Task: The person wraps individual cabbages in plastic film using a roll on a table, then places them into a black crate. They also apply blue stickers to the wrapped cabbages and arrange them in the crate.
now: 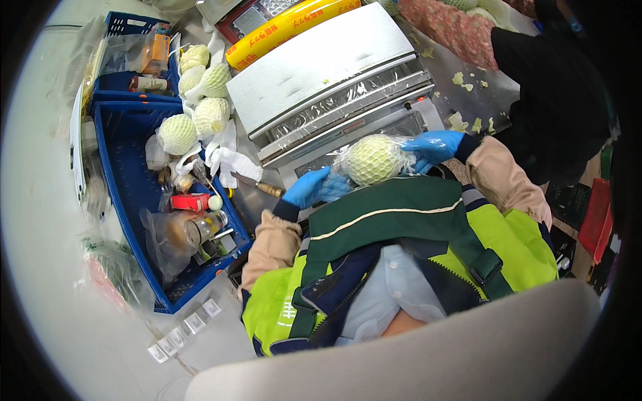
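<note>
A round, pale green vegetable or fruit in a foam net (375, 159) is between my hands, with clear plastic film around it. My left hand (316, 187), in a blue glove, grips the film at its left side. At its right side my right hand (435, 148), also blue-gloved, has film stretched over the fingers. Just beyond stands a film wrapping machine (346, 120) with a white top and clear film under a metal bar. A knife with a wooden handle (270, 189) lies left of my left hand.
Left stand blue plastic crates (120, 200) with a jar, a red box and bags. Several netted round items (177, 134) lie beside them. A yellow film roll (286, 31) lies behind the wrapper. At the upper right, a co-worker's patterned sleeve (451, 32) reaches over the metal table with leaf scraps (457, 122).
</note>
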A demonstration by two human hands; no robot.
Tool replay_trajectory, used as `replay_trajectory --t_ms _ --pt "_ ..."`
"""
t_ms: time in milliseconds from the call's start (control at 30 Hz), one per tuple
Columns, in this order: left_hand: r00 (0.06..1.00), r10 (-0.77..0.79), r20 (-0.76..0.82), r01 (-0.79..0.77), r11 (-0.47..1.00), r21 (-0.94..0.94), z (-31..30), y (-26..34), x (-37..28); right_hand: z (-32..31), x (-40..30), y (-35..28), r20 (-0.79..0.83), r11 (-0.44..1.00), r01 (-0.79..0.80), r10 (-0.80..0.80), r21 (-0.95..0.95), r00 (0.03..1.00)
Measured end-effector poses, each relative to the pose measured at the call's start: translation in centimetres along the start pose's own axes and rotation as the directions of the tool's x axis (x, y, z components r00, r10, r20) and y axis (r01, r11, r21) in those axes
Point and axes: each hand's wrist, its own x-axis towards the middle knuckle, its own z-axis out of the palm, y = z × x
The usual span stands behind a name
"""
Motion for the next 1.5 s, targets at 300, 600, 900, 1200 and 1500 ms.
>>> replay_trajectory --t_ms 300,600,900,1200,1500 --pt "0.371 0.809 -0.456 -0.706 0.565 0.426 1.6 -6.0 2.0 1.2 -2.1 4.3 -0.231 0.838 0.481 -0.537 -0.256 0.812" --pt "0.077 0.578 -0.813 -0.709 0.605 0.363 5.7 -6.3 -1.1 7.2 -2.9 5.3 -0.868 0.628 0.745 -0.476 -0.225 0.139" --pt "0.552 0.011 -0.834 -0.241 0.959 -0.147 -3.1 -20.1 3.6 1.4 6.9 18.5 -0.695 0.951 0.274 -0.1 0.143 0.712" --pt "0.657 0.14 -0.741 -0.348 0.928 -0.133 -2.4 -20.1 6.8 8.2 16.5 16.8 -0.178 0.852 0.514 -0.492 0.104 0.852" --pt "0.644 0.389 -0.659 -0.561 0.826 -0.06 -0.4 -17.7 8.0 14.5 8.1 6.7 -0.108 0.512 0.544 -0.787 -0.665 0.608"
